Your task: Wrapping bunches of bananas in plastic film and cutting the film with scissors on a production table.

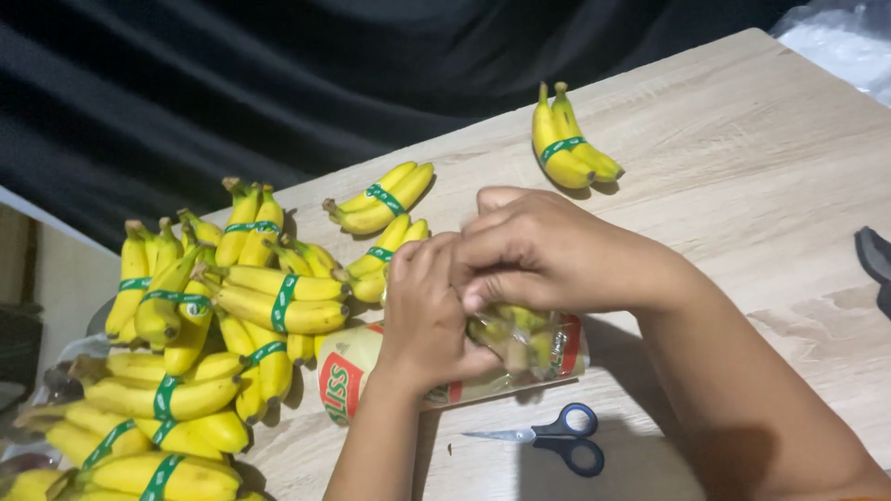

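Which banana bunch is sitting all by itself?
The pair of bananas with a green band near the table's far edge, beyond both hands. It lies apart, touching nothing else, while the other bunches crowd together in a pile on the left.

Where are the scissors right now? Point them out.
In the head view, the scissors lie on the wooden table near its front edge, just below the clear bag that both hands hold.
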